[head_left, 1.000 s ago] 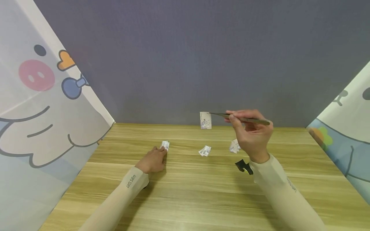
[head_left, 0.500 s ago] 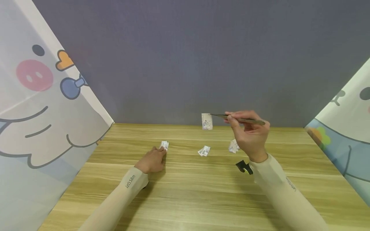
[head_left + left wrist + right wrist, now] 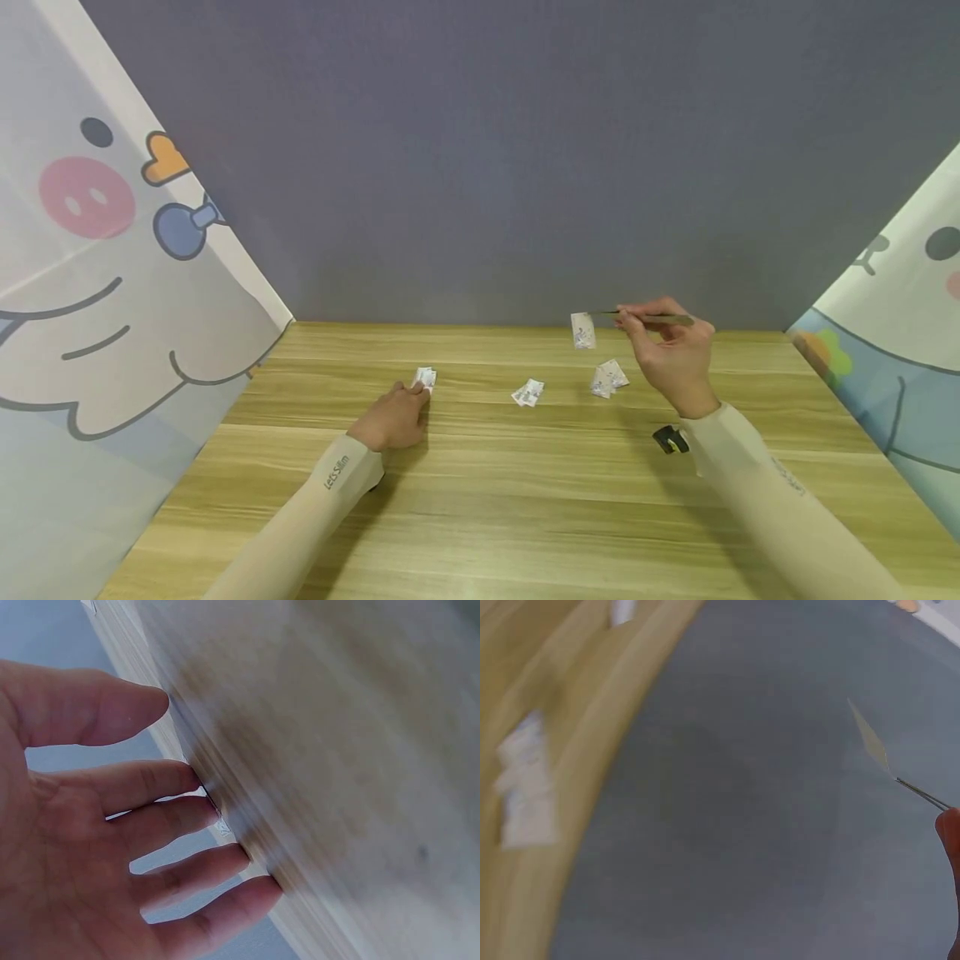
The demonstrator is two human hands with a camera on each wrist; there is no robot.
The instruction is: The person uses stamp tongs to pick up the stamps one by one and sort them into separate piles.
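My right hand (image 3: 672, 354) pinches a pair of tweezers (image 3: 667, 319) between thumb and fingers. At the tweezers' tips hangs a small printed paper slip (image 3: 582, 332), held by its upper corner above the table. In the right wrist view the slip (image 3: 870, 740) is seen nearly edge-on. My left hand (image 3: 392, 418) lies on the table, its fingertips touching the left stack of slips (image 3: 425, 377). The left wrist view shows these fingers (image 3: 169, 825) extended, tips down on the wooden surface. Below the held slip lies the right group of overlapping slips (image 3: 609, 377).
A middle group of slips (image 3: 528, 392) lies between the two others on the wooden table (image 3: 480, 508). A black item (image 3: 670, 439) with a yellow mark shows by the right cuff. A grey panel (image 3: 480, 167) stands behind, with cartoon-printed cloths (image 3: 112, 333) at both sides.
The right hand has moved right and slightly down, carrying the tweezers and slip from above the middle group to above the right group. The left hand stays on its stack.
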